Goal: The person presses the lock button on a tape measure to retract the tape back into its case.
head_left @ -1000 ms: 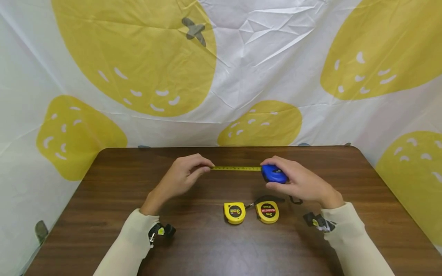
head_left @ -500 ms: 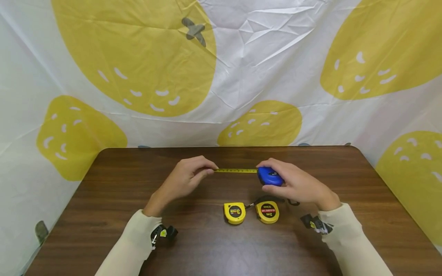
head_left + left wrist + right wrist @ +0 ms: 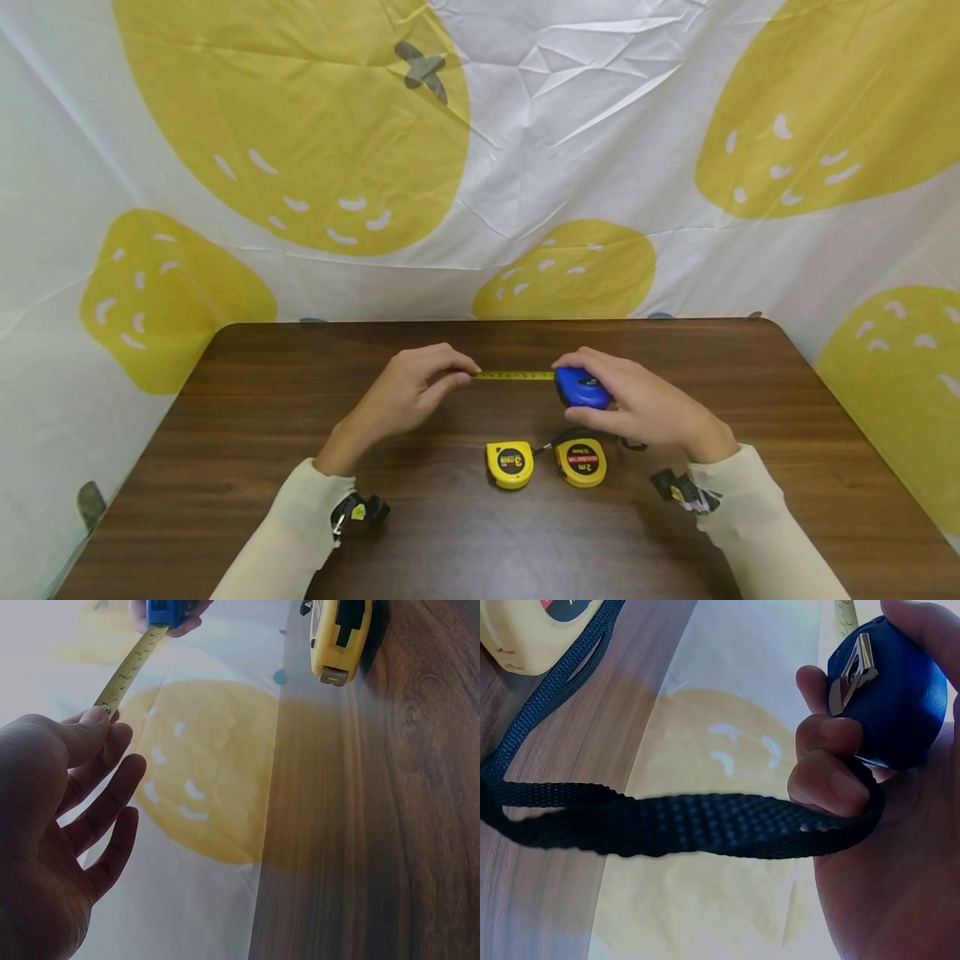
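Observation:
My right hand [image 3: 648, 404] grips a blue tape measure [image 3: 581, 388] above the far half of the table. A short stretch of its yellow blade [image 3: 516, 376] runs straight across to my left hand [image 3: 408, 387]. Thumb and forefinger pinch the blade's end, and in the left wrist view the other fingers [image 3: 112, 795] are spread loosely. The right wrist view shows a metal belt clip [image 3: 856, 671] on the blue case. A dark woven strap [image 3: 705, 823] loops from beneath the right fingers towards the table.
Nearer me on the brown wooden table [image 3: 465, 542] lie two yellow tape measures, one marked 3 [image 3: 509, 465] and one marked 2m [image 3: 581, 463]. Behind the table's far edge hangs a white cloth [image 3: 570, 167] printed with large yellow fruit.
Both hands have come closer together and slightly towards me, so the exposed blade is shorter. The two yellow tape measures have stayed put.

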`<state>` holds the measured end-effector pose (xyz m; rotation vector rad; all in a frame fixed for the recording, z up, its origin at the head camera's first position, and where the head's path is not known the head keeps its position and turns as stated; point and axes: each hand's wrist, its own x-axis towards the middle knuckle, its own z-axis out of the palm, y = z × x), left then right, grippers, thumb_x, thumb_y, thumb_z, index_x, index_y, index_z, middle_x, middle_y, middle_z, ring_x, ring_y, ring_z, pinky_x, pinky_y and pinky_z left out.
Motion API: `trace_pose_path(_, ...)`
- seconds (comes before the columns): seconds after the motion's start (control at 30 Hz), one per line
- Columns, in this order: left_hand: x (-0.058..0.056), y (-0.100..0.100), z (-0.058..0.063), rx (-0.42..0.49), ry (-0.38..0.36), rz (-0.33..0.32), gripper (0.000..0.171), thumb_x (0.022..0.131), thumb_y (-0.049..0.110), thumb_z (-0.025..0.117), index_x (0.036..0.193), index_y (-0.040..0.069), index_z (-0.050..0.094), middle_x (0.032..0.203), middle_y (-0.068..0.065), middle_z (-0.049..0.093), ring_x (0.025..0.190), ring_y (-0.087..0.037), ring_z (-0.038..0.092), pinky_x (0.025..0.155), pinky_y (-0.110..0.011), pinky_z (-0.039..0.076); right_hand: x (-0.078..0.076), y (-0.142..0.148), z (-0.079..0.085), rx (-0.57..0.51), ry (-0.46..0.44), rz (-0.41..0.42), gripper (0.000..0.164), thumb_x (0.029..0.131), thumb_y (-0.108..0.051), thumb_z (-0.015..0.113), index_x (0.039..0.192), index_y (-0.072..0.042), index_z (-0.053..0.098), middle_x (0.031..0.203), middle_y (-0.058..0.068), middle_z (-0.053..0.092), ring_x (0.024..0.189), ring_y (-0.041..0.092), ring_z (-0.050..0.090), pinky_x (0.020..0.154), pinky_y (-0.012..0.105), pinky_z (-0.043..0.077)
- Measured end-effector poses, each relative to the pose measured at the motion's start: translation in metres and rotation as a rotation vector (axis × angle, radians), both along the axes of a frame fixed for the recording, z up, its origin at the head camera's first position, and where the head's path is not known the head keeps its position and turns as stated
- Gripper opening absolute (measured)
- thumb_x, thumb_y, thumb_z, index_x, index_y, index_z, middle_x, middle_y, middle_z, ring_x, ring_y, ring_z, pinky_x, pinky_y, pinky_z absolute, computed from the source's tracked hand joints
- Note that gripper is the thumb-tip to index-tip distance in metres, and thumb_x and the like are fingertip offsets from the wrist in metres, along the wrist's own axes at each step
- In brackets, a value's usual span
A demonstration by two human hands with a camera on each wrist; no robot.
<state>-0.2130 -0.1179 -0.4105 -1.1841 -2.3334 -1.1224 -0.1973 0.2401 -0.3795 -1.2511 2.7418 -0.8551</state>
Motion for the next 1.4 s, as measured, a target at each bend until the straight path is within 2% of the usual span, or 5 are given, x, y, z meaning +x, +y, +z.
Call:
trace_pose_path(0.7, 0.006, 0.013, 0.000, -0.026, 0.021, -0.026, 0.012, 0.106, 0.010, 0.074, 0.117, 0.011, 0.079, 0.107, 0.005, 0.077, 0.096, -0.010, 0.069, 0.087, -0.037, 0.058, 0.005, -0.010, -0.002, -0.006, -0.011, 0.035, 0.052, 0.104, -0.028, 0.080, 0.149, -0.019, 0.055, 0.121, -0.005, 0.064, 0.099, 0.012, 0.064, 0.083, 0.035, 0.060)
trace_pose_path(1.03, 0.007, 0.017, -0.003, -0.039, 0.012, -0.036, 0.013, 0.108, 0.014, 0.073, 0.118, 0.009, 0.080, 0.107, 0.001, 0.078, 0.094, -0.010, 0.069, 0.085, -0.036, 0.058, 0.007, -0.015, -0.003, -0.020, -0.006, 0.062, 0.052, 0.105, -0.032, 0.079, 0.149, -0.016, 0.055, 0.119, -0.006, 0.062, 0.098, 0.011, 0.063, 0.082, 0.035, 0.059)
trace_pose_path(1.27, 0.008, 0.020, -0.001, -0.042, 0.001, -0.047, 0.013, 0.108, 0.013, 0.073, 0.119, 0.012, 0.080, 0.108, 0.002, 0.078, 0.094, -0.009, 0.068, 0.084, -0.034, 0.058, 0.008, -0.021, -0.003, -0.026, -0.007, 0.078, 0.054, 0.105, -0.031, 0.080, 0.148, -0.009, 0.056, 0.117, -0.005, 0.063, 0.096, 0.011, 0.064, 0.081, 0.034, 0.060)
trace_pose_path(1.4, 0.009, 0.022, -0.001, -0.043, 0.004, -0.055, 0.014, 0.107, 0.012, 0.074, 0.120, 0.012, 0.080, 0.109, 0.004, 0.077, 0.095, -0.009, 0.068, 0.084, -0.033, 0.058, 0.010, -0.024, -0.002, -0.020, 0.002, 0.082, 0.053, 0.104, -0.031, 0.081, 0.148, -0.013, 0.056, 0.116, -0.006, 0.062, 0.096, 0.010, 0.064, 0.081, 0.034, 0.060)
